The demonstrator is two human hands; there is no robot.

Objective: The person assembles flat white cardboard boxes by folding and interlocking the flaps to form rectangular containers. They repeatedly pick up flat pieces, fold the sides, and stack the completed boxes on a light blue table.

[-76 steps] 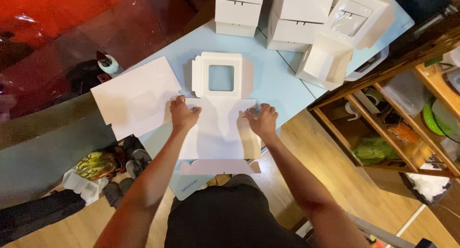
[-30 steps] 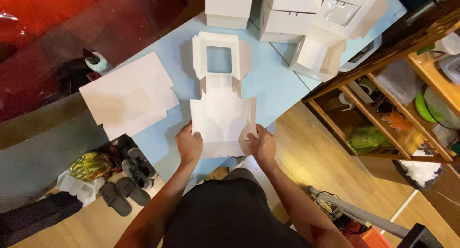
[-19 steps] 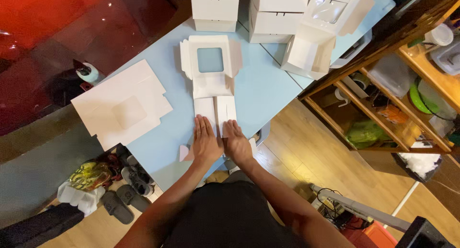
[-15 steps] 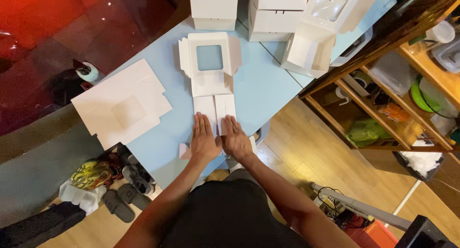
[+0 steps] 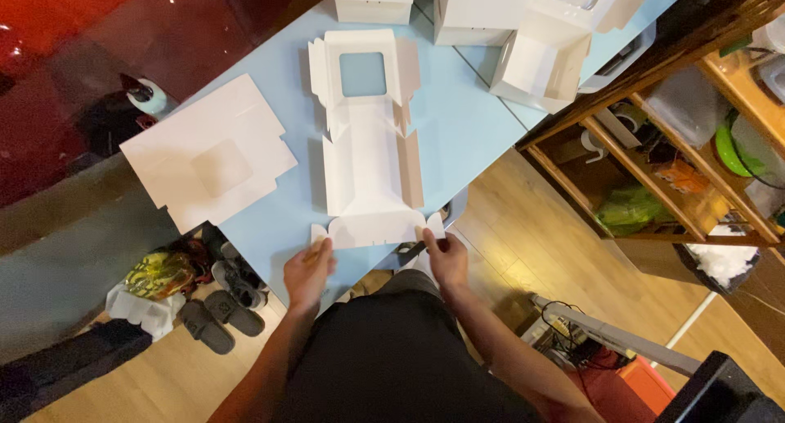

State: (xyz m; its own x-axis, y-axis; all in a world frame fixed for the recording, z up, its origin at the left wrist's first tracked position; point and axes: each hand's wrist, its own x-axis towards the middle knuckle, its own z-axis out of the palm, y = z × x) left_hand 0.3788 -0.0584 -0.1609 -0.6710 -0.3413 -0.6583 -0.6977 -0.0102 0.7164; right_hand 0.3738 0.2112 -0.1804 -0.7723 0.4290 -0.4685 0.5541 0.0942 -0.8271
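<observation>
Pale blue table (image 5: 466,137) carries the flat white box blank (image 5: 368,153), its near flap pinched at both corners by left hand (image 5: 308,269) and right hand (image 5: 444,255); folding it squarely probably needs even pressure along the crease.

Open blue table (image 5: 466,137) on both sides of the flat box blank (image 5: 368,145), mid-frame: a narrow strip on its left, a wider one on its right. Stack of flat blanks (image 5: 208,161) blocks centre-left. Assembled white boxes (image 5: 482,6) and an open windowed box (image 5: 548,55) wall off the top and upper right. Wooden shelf unit (image 5: 670,145) closes the right side past the table edge.
</observation>
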